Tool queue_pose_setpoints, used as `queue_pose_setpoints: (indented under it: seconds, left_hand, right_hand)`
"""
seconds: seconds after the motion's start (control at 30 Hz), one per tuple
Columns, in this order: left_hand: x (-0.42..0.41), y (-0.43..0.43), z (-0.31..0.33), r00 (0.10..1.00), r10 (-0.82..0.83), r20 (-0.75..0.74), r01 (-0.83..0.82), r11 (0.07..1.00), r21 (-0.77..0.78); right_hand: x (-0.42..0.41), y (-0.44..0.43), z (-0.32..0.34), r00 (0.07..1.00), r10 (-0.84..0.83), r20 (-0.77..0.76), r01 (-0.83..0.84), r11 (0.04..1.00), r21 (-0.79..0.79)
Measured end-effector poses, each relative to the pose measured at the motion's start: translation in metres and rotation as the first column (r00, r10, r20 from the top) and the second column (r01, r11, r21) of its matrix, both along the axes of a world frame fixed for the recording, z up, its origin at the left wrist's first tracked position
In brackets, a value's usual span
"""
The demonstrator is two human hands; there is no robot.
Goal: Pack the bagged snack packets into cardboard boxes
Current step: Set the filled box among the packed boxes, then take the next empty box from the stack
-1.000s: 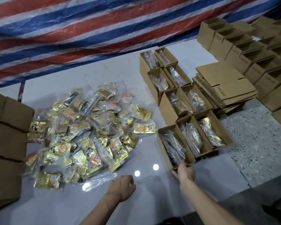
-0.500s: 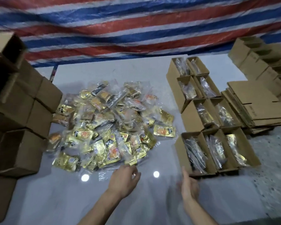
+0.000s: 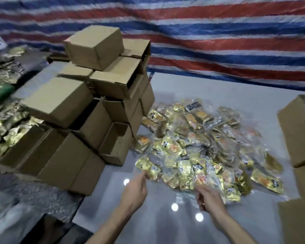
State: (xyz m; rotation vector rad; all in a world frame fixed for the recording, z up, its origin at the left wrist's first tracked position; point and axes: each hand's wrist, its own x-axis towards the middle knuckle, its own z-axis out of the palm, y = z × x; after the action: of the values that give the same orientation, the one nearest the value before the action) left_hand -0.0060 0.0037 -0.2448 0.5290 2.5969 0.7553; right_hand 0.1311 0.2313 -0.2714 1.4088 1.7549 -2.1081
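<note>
Snack packets, gold foil in clear bags, lie in a loose heap on the middle of the white table. Your left hand reaches to the heap's near-left corner. Its fingers are fairly straight and close together, with the tips touching a gold packet at the edge. Your right hand sits at the heap's near edge, just right of the left one, knuckles up and fingers bent down onto the clear bags. Motion blur there, so cannot tell whether they clamp a bag or just rest on it. Both forearms come in from the bottom of the view.

Stack of cardboard boxes stands on the table's left side, several layers high and untidy. Some boxes lie on their sides with open mouths showing, and the lowest one is just beside the heap's left edge. More open boxes at the right edge are cut off by the frame, with bagged packets showing in the top one. Loose foil pile lies far left, beyond the stack. Striped tarp, red, white and blue, hangs behind the table.
</note>
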Motion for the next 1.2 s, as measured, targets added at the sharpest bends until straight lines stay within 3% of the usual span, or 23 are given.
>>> queue_pose_setpoints:
  seconds: [0.37, 0.53, 0.67, 0.87, 1.0, 1.2]
  left_hand:
    - [-0.109, -0.036, -0.027, 0.98, 0.197, -0.013, -0.196, 0.965, -0.174]
    - [-0.134, -0.031, -0.04, 0.97, 0.227, 0.082, -0.194, 0.936, -0.294]
    - [-0.143, -0.036, -0.058, 0.966, 0.247, 0.071, -0.222, 0.943, -0.25]
    - [-0.108, -0.05, -0.069, 0.953, 0.298, 0.06, -0.282, 0.939, -0.195]
    - [-0.056, -0.067, -0.07, 0.959, 0.259, 0.118, -0.243, 0.961, -0.132]
    - [0.014, -0.085, -0.064, 0.963, 0.189, 0.191, -0.154, 0.971, -0.184]
  right_hand:
    - [-0.041, -0.048, -0.005, 0.999, -0.015, 0.043, 0.015, 1.0, 0.009]
    - [-0.034, -0.049, -0.013, 0.991, -0.099, 0.09, 0.098, 0.995, 0.007]
    - [-0.03, -0.053, -0.02, 0.982, -0.149, 0.112, 0.151, 0.989, -0.005]
    - [-0.026, -0.064, -0.026, 0.976, -0.168, 0.136, 0.172, 0.985, -0.019]
    - [-0.027, -0.072, -0.028, 0.973, -0.164, 0.162, 0.171, 0.985, -0.029]
    - [-0.023, -0.073, -0.028, 0.973, -0.132, 0.189, 0.137, 0.99, -0.013]
